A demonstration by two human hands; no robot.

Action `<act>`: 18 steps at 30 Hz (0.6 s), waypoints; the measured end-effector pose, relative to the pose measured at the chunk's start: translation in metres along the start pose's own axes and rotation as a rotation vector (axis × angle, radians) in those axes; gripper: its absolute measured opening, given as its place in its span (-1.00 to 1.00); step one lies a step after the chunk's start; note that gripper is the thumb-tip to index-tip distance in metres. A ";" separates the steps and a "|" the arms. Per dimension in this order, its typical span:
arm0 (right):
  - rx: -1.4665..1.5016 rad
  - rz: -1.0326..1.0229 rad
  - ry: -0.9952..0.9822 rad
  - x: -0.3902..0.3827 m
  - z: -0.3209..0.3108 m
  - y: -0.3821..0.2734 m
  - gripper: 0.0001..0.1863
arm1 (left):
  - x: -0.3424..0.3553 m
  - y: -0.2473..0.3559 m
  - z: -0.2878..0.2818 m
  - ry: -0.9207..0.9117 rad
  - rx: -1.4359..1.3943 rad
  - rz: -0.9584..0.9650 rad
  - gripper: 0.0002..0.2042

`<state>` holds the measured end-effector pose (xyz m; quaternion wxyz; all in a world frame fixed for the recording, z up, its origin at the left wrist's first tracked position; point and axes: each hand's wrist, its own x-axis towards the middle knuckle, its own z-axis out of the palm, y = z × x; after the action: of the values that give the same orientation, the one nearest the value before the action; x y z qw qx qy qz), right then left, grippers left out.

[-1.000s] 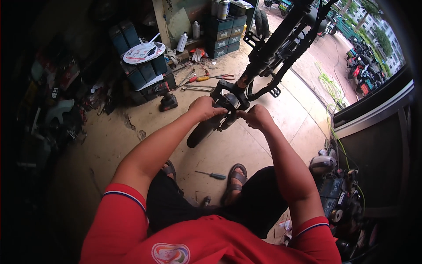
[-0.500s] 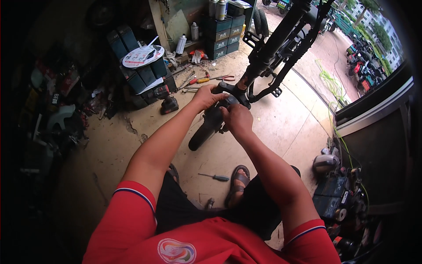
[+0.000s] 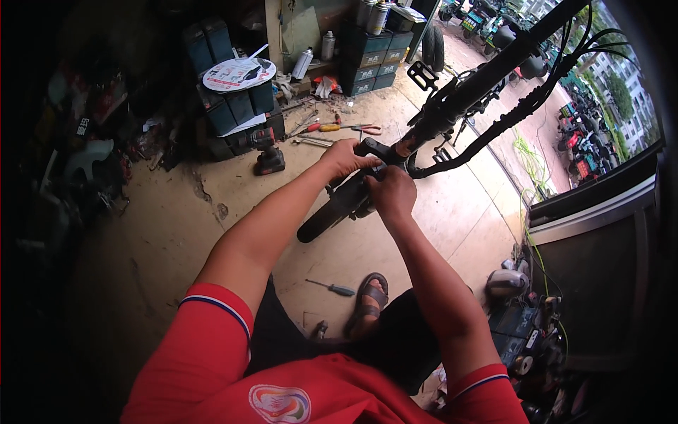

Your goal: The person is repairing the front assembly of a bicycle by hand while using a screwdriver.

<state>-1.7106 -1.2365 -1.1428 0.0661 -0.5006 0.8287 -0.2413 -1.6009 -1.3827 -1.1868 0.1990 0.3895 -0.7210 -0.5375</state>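
Observation:
A black two-wheeler's front fork (image 3: 445, 109) slants down from the upper right to its front wheel (image 3: 318, 222). My left hand (image 3: 346, 159) is closed on the fork crown above the wheel, its thumb reaching across toward the middle. My right hand (image 3: 392, 191) is closed just beside it, low on the fork over the tire; whatever its fingers hold is hidden. A bundle of black cables (image 3: 508, 120) runs along the fork's right side. A screwdriver (image 3: 337, 288) lies on the floor near my right sandal (image 3: 371, 297).
A cordless drill (image 3: 268, 157), pliers (image 3: 366, 128) and other tools lie at the back. Stacked battery boxes (image 3: 364, 53) and spray cans (image 3: 302, 63) stand behind. Scrap parts crowd the left. A doorway (image 3: 537, 155) with green cord opens right, parked scooters outside; a metal-framed panel (image 3: 590, 254) stands below it.
My right hand moved left, closer to my left hand, and closed at the fork. My left hand shifted slightly up. The upper fork and cables now tilt farther right.

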 end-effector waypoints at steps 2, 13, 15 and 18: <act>0.008 0.006 0.042 0.000 0.005 0.000 -0.61 | 0.002 -0.002 -0.001 0.012 0.015 -0.018 -0.37; 0.067 0.049 0.072 0.002 0.010 -0.010 -0.68 | 0.025 -0.014 0.006 0.040 0.009 -0.105 -0.42; 0.081 0.044 0.071 0.003 0.010 -0.007 -0.68 | 0.026 -0.009 0.006 0.026 0.015 -0.144 -0.45; 0.095 0.032 0.058 0.003 0.010 -0.007 -0.69 | 0.021 -0.005 -0.004 -0.086 -0.142 -0.109 -0.52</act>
<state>-1.7031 -1.2451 -1.1482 0.0695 -0.4763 0.8258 -0.2938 -1.6089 -1.4021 -1.1930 0.1653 0.3898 -0.6667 -0.6134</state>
